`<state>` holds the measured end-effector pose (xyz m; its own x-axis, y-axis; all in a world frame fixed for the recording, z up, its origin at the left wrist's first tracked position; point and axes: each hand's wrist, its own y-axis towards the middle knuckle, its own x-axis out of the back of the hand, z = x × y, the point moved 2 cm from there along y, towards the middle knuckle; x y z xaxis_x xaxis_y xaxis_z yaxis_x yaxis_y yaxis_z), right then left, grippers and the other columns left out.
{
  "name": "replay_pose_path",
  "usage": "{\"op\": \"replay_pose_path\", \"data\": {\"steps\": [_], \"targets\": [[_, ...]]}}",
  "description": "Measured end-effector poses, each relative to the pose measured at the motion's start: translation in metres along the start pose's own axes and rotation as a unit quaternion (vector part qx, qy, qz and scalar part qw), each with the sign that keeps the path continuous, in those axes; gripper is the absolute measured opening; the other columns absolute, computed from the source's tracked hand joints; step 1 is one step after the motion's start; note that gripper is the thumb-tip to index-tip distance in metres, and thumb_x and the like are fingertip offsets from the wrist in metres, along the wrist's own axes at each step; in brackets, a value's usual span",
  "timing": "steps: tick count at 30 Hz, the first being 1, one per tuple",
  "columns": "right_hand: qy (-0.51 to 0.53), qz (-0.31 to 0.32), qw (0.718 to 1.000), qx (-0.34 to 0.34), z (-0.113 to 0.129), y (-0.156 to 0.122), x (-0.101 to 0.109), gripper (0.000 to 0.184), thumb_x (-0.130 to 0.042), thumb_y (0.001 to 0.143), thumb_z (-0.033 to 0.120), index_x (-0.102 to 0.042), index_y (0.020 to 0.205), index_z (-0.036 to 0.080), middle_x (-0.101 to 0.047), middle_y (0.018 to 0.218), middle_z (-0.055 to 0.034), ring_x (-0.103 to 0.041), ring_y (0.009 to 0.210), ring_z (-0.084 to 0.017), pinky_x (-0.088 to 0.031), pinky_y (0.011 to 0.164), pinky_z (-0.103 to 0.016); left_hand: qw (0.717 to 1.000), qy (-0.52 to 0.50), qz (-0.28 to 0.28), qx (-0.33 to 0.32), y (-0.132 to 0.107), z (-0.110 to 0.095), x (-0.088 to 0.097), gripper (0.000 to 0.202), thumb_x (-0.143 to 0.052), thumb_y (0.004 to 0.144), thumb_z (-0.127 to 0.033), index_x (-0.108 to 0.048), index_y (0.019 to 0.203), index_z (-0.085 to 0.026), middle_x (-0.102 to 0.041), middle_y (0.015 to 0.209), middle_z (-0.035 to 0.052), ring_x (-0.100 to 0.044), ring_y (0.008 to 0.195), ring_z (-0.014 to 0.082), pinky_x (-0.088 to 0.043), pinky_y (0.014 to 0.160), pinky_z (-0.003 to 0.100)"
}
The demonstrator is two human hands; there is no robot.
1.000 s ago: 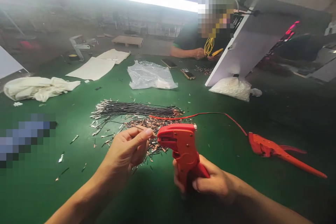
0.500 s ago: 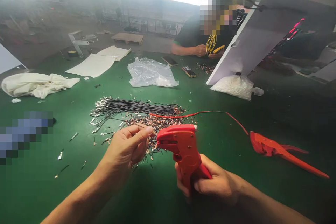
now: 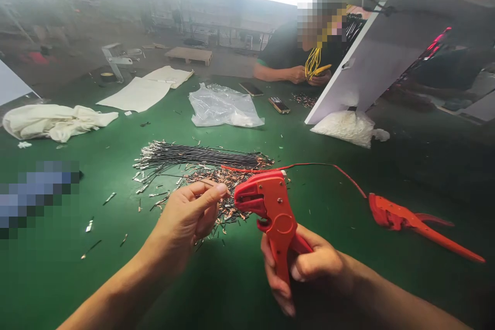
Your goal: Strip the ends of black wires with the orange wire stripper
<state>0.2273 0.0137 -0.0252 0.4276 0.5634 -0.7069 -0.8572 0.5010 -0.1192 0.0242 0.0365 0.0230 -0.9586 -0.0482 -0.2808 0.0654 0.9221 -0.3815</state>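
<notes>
My left hand (image 3: 189, 216) pinches a thin dark wire between thumb and forefinger. The wire's end (image 3: 229, 194) points at the jaws of a red wire stripper (image 3: 279, 206); whether it sits inside them I cannot tell. My right hand (image 3: 319, 260) is wrapped round the stripper's handles, which stand apart. Beneath the tool's nose and my left fingers lies a heap of short wire scraps (image 3: 228, 178) with copper ends. Just behind that heap, a bundle of black wires (image 3: 204, 154) stretches sideways, with metal terminals at its left end.
A second red stripper (image 3: 410, 216) lies at right, a red strip (image 3: 309, 165) reaching it. Farther back are a plastic bag (image 3: 226, 105), two phones, a white cloth (image 3: 54, 121) and a filled bag (image 3: 344, 126) by a slanted panel. A person opposite handles yellow wires (image 3: 313, 62).
The stripper has shifted slightly up and right, its side turned more toward me. My right fingers have loosened and its jaws look wider apart. My left hand keeps its pinch, barely moved.
</notes>
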Motion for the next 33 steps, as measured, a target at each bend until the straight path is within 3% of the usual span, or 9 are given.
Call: {"op": "replay_pose_path", "data": {"steps": [6,15,19,23,28,33], "targets": [[0.028,0.025,0.999,0.001,-0.003,-0.001,0.001,0.032,-0.054,0.057,0.013,-0.055,0.089,0.013,-0.061,0.060,-0.0019,-0.058,0.045,-0.013,-0.050,0.045,-0.024,1.000,0.011,0.010,0.010,0.000,-0.001,-0.001,0.042,-0.075,0.071,-0.048,-0.047,0.061,-0.019,-0.029,0.041,-0.0096,-0.020,0.041,0.0054,-0.014,0.042,0.022],[0.037,0.008,0.999,0.022,-0.001,-0.003,0.000,0.033,-0.054,0.057,0.010,-0.059,0.091,0.010,-0.063,0.063,-0.0046,-0.060,0.048,-0.014,-0.050,0.047,-0.024,1.000,-0.002,-0.001,0.022,0.001,-0.001,-0.002,0.039,-0.078,0.068,-0.048,-0.052,0.068,-0.019,-0.033,0.043,-0.0097,-0.022,0.042,0.0051,-0.017,0.042,0.019],[0.052,-0.034,0.997,0.034,0.003,-0.004,-0.004,0.042,-0.058,0.059,0.015,-0.061,0.100,0.008,-0.066,0.075,-0.0086,-0.067,0.066,-0.020,-0.051,0.063,-0.032,0.998,-0.011,-0.040,-0.039,0.002,-0.006,0.002,0.034,-0.077,0.070,-0.046,-0.056,0.071,-0.019,-0.030,0.041,-0.0101,-0.021,0.041,0.0057,-0.017,0.040,0.019],[0.046,-0.033,0.997,0.042,0.008,-0.004,-0.003,0.042,-0.060,0.062,0.015,-0.060,0.104,0.009,-0.066,0.079,-0.0090,-0.067,0.071,-0.022,-0.050,0.068,-0.037,0.993,-0.020,-0.077,-0.092,0.002,-0.012,0.008,0.033,-0.077,0.071,-0.043,-0.055,0.068,-0.019,-0.031,0.042,-0.0094,-0.025,0.041,0.0064,-0.019,0.040,0.019],[0.024,-0.032,0.997,0.058,0.012,-0.003,-0.003,0.041,-0.062,0.068,0.017,-0.060,0.108,0.010,-0.068,0.085,-0.0108,-0.068,0.076,-0.023,-0.050,0.070,-0.038,0.987,0.031,-0.084,-0.133,0.002,-0.009,0.011,0.035,-0.077,0.071,-0.047,-0.059,0.067,-0.018,-0.034,0.044,-0.0087,-0.027,0.042,0.0048,-0.022,0.040,0.017],[-0.029,-0.044,0.993,0.104,0.022,0.001,-0.008,0.052,-0.061,0.075,0.020,-0.055,0.127,0.014,-0.066,0.110,-0.0168,-0.069,0.080,-0.025,-0.051,0.069,-0.038,0.976,0.142,-0.056,-0.153,-0.002,0.003,0.001,0.029,-0.074,0.073,-0.046,-0.069,0.073,-0.017,-0.043,0.048,-0.0059,-0.030,0.042,0.0043,-0.021,0.037,0.016]]}}
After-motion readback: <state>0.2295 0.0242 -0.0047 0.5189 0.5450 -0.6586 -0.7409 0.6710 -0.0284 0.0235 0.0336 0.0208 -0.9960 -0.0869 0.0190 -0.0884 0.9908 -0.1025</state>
